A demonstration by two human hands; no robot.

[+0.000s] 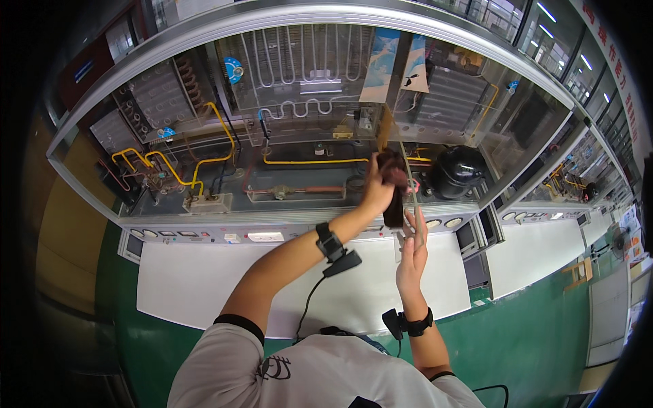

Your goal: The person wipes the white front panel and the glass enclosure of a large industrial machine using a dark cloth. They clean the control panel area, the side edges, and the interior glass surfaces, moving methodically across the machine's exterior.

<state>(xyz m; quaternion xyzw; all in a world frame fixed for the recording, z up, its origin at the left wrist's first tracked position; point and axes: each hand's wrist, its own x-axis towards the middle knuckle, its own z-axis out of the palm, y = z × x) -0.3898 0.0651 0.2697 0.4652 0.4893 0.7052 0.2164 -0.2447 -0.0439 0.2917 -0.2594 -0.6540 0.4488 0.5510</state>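
My left hand (377, 189) grips a dark reddish-brown cloth (393, 178), which hangs down against a clear glass or acrylic panel. That panel (419, 224) stands nearly edge-on to the view, and my right hand (414, 255) supports its near edge with the fingers raised along it. Both hands are at the front of a metal-framed refrigeration training bench. Just right of the cloth stands a black compressor (457, 172). Behind the left hand runs a yellow pipe (316, 162). Each wrist wears a black strap with a small device and a cable.
A white worktop (204, 285) lies below the gauge panel (178, 234). The aluminium frame (306, 15) arches over coils and yellow pipes. A similar bench (541, 255) stands at the right, with a wooden stool (579, 274) and a fan (620, 237) beyond.
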